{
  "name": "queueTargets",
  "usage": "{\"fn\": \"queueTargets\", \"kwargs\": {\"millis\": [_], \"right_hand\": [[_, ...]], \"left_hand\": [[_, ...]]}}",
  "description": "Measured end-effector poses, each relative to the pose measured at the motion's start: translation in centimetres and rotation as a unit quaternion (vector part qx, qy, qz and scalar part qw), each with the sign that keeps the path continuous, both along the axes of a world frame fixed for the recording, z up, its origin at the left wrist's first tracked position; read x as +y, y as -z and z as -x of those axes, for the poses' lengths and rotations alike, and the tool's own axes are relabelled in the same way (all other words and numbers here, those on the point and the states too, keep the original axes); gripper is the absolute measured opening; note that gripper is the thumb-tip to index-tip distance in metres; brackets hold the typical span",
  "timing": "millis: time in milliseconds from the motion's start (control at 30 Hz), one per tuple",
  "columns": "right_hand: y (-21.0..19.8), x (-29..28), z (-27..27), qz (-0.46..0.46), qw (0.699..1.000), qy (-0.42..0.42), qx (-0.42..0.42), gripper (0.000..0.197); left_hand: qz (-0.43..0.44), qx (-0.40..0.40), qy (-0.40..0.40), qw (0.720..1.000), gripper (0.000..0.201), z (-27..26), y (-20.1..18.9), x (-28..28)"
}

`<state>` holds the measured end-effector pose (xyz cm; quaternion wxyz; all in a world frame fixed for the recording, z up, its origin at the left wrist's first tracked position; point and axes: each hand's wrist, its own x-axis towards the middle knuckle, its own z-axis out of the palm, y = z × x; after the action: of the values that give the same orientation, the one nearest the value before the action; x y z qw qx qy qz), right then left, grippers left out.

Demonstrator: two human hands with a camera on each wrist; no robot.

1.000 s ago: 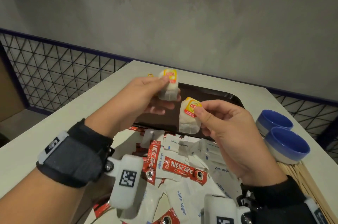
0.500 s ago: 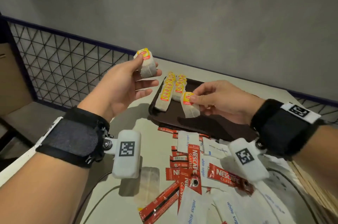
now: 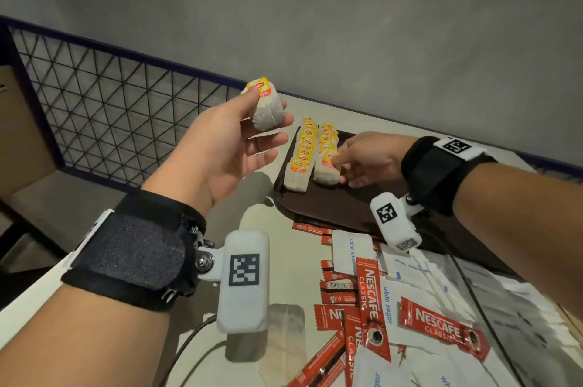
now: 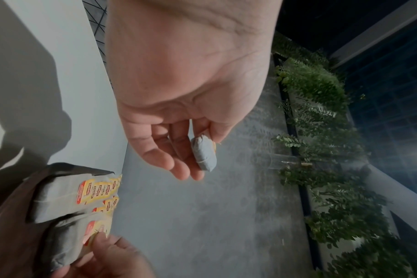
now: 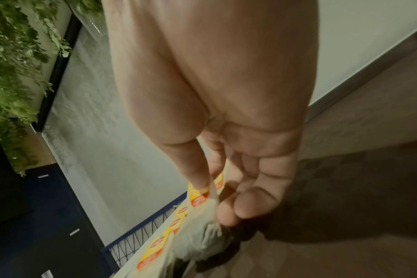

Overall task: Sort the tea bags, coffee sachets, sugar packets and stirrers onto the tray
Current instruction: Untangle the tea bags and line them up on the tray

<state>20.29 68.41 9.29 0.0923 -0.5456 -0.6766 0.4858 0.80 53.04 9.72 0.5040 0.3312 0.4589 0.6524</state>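
Observation:
My left hand (image 3: 252,131) is raised left of the dark tray (image 3: 331,206) and pinches a tea bag (image 3: 266,109) with a yellow tag between thumb and fingers; the same tea bag (image 4: 204,156) shows in the left wrist view. On the tray lie two rows of tea bags (image 3: 301,159). My right hand (image 3: 353,162) pinches the nearest tea bag (image 3: 328,170) of the right row by its tag as it lies on the tray; this tea bag (image 5: 202,199) shows under thumb and finger in the right wrist view.
Red Nescafe coffee sachets (image 3: 438,326) and white sugar packets (image 3: 351,252) lie heaped on the pale table (image 3: 252,228) in front of the tray. A wire mesh fence (image 3: 110,121) runs along the table's left side, below a grey wall.
My right hand carried its tea bag down to the tray and set it at the near end of the right row. My left hand stayed raised with its tea bag.

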Motion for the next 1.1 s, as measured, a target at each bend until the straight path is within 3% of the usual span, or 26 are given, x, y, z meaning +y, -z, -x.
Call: {"fn": "queueTargets", "kwargs": {"millis": [133,300,367,600,833,1100], "right_hand": [[0.1,0.6,-0.2,0.007,0.999,0.037,0.012,0.002],[0.0,0.4,-0.3,0.021,1.0,0.022,-0.007,0.03],[0.0,-0.1,-0.3,0.008,0.999,0.03,-0.017,0.033],[0.5,-1.2,0.4,-0.011,1.0,0.024,-0.017,0.015],[1.2,-0.3,0.7,-0.014,0.999,0.033,0.015,0.01],[1.2,0.3,0.6,0.014,0.996,0.081,0.037,0.041]], "left_hand": [[0.005,0.005,-0.002,1.0,0.039,-0.2,0.2,0.1],[0.007,0.006,0.0,1.0,0.039,-0.5,0.2,0.0],[0.007,0.007,-0.001,1.0,0.039,-0.6,0.1,0.0],[0.008,0.008,-0.002,1.0,0.039,-0.9,0.1,-0.2],[0.006,0.005,0.0,1.0,0.038,-1.0,0.0,-0.2],[0.005,0.005,0.004,1.0,0.038,-1.1,0.1,-0.2]]}}
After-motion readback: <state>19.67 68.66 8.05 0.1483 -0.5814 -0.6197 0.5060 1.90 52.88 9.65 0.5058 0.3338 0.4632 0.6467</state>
